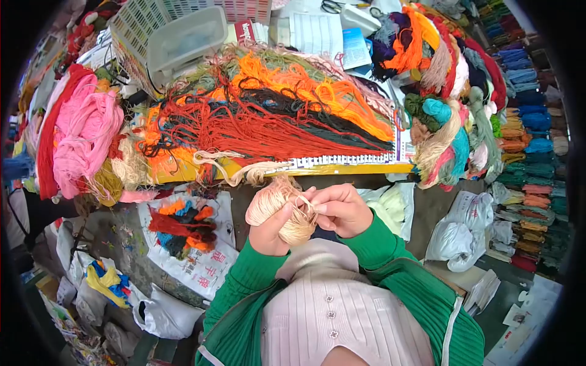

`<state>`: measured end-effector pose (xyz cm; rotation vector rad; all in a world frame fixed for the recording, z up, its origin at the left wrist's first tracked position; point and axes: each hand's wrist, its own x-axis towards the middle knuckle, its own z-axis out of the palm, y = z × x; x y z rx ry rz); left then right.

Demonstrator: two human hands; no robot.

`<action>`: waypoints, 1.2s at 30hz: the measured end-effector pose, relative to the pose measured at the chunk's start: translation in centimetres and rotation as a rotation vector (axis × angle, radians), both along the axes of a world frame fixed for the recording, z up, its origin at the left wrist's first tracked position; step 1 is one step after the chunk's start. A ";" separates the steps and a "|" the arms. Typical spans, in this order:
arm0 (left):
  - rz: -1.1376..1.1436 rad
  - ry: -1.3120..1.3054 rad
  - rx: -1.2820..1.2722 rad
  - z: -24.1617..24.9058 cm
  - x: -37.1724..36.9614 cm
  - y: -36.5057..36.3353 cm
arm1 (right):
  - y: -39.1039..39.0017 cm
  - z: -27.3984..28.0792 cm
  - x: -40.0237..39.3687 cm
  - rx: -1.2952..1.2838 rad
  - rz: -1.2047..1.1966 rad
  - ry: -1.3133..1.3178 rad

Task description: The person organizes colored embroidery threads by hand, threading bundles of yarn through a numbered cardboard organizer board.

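Note:
A peach skein of yarn (268,201) is held in front of my chest, just off the table's near edge. My left hand (270,233) is closed round its lower left side, with the thumb lying across the strands. At the skein's right side, my right hand (345,210) pinches a loop of the same yarn between thumb and fingertips. Where the two hands meet, some fingers are hidden behind the yarn. Just beyond the skein, a cream strand (235,177) hangs over the table's yellow edge (342,169).
Red, black and orange yarns (274,128) are spread over the table. Pink yarn (88,131) hangs at left, mixed skeins (439,128) at right. A plastic bin (188,43) stands behind. White sacks (458,238) lie on the floor, and coloured skeins (534,146) line the far right.

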<state>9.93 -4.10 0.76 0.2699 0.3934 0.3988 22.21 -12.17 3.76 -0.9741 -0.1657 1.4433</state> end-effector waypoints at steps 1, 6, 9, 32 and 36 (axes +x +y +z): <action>-0.008 -0.018 -0.089 0.1 0.0 0.0 | -0.1 0.3 0.1 0.006 0.015 0.019; 0.030 0.030 0.064 1.4 0.5 -0.2 | -0.1 1.2 -0.3 0.030 0.032 -0.119; 0.071 0.067 0.061 1.5 0.5 -0.3 | -0.3 1.7 -0.4 0.010 0.056 -0.113; 0.083 0.068 -0.022 1.4 -0.3 0.0 | 1.0 2.4 -1.9 -0.109 0.116 -0.392; 0.060 0.091 -0.100 2.2 -0.3 0.4 | 0.8 2.0 -1.7 -0.078 0.051 -0.238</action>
